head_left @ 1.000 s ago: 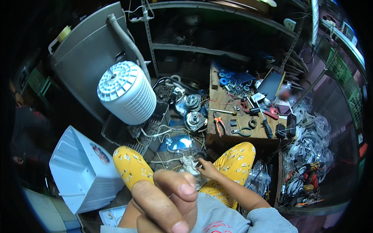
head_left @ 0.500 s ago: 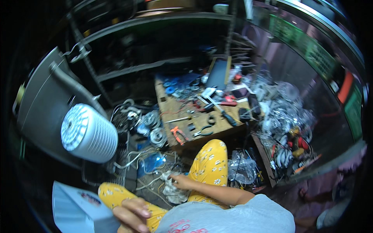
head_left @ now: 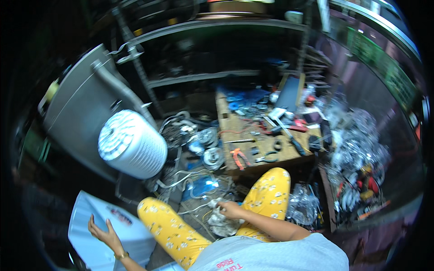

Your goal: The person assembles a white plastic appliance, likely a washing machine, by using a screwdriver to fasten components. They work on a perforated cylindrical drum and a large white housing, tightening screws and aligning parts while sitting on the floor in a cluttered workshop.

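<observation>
Between the knees, right hand (head_left: 231, 209) fingers grip rag (head_left: 220, 221).

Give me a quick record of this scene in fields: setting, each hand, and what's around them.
setting: cluttered workshop floor, seen from above by a seated person in yellow floral trousers
left hand: open, fingers spread, resting against a white panel
right hand: closed on a crumpled grey cloth between the knees
near left: white ribbed cylinder lying on its side
ahead: low wooden bench strewn with tools, including orange-handled pliers
right: heap of wires and clear bags
</observation>
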Demonstrator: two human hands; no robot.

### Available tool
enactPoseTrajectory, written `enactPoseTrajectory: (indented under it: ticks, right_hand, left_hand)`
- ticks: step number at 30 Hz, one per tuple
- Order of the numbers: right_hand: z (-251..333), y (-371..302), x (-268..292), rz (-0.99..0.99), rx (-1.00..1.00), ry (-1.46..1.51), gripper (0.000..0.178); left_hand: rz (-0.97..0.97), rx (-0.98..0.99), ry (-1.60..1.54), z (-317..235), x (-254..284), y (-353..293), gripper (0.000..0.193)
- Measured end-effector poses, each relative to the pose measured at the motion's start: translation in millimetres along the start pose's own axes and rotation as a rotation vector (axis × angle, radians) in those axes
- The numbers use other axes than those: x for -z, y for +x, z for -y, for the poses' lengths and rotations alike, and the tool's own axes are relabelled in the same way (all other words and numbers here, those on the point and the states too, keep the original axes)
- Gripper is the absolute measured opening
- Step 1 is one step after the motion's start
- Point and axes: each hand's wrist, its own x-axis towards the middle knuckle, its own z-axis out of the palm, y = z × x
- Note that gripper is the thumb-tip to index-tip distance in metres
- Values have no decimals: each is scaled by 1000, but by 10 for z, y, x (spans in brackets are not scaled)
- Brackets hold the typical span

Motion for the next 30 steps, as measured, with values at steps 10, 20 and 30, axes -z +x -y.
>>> enactPoseTrajectory:
  ticks: [10, 20, 30]
  right_hand:
    - [684, 546, 509, -289, 91, 144, 25]
    - [2428, 1224, -677, -51, 445, 241, 61]
    - [2725, 1658, -1197, 360, 191, 123, 65]
  left_hand:
    - [608, 204, 219, 795, -65, -635, 56]
    - [579, 90, -5, -769, 44, -1249, 46]
    - [693, 65, -55, -898, 52, -1285, 47]
